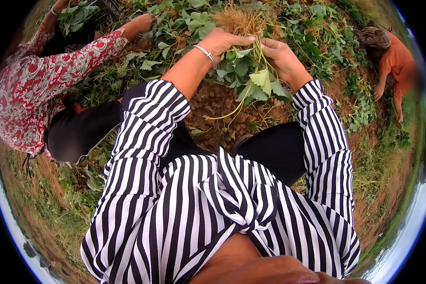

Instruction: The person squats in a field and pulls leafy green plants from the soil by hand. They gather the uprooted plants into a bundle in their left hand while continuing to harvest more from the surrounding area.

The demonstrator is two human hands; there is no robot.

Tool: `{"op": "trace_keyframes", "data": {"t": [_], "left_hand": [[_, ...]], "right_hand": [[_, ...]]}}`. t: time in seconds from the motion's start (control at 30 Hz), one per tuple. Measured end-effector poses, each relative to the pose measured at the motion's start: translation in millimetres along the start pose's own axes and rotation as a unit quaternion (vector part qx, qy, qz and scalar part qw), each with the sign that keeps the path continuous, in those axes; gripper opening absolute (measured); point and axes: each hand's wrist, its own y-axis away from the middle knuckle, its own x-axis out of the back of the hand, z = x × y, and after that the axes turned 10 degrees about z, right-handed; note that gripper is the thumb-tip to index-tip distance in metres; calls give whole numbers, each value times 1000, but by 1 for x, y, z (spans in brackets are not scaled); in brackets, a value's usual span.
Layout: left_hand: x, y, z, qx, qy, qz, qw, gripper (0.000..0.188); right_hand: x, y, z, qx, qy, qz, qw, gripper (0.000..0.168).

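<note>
A bunch of leafy green plants (261,80) hangs between my two hands, its leaves pointing down towards me and its tangled, tan roots (239,21) at the far side. My left hand (227,42), with a metal bangle at the wrist, grips the bunch from the left near the base of the stems. From the right, the fingers of my right hand (282,58) close on the same stems. One long yellowish stem droops below the leaves over brown soil (216,106). Parts of the fingers are hidden behind the stems and leaves.
Low leafy plants (316,39) cover the ground beyond my hands. On the left, close by, a person in a red patterned top (56,74) reaches into plants. Another person in orange (397,53) bends down at the right. A dark crate (108,7) stands at the upper left.
</note>
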Motion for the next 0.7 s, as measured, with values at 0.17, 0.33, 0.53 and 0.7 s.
{"op": "trace_keyframes", "data": {"t": [0.17, 0.33, 0.53, 0.7], "left_hand": [[0, -11, -9, -38, 7, 3, 999, 43], [-1, -12, -12, -32, -64, -31, 997, 40], [8, -22, -17, -36, -172, -52, 983, 55], [7, -32, -26, 4, -209, -100, 973, 59]], "right_hand": [[-6, 4, -4, 71, 101, 71, 990, 23], [1, -1, -5, 117, 255, 102, 954, 17], [-1, -2, -3, 182, 313, 104, 926, 13], [1, 4, 2, 325, 603, 147, 713, 12]]}}
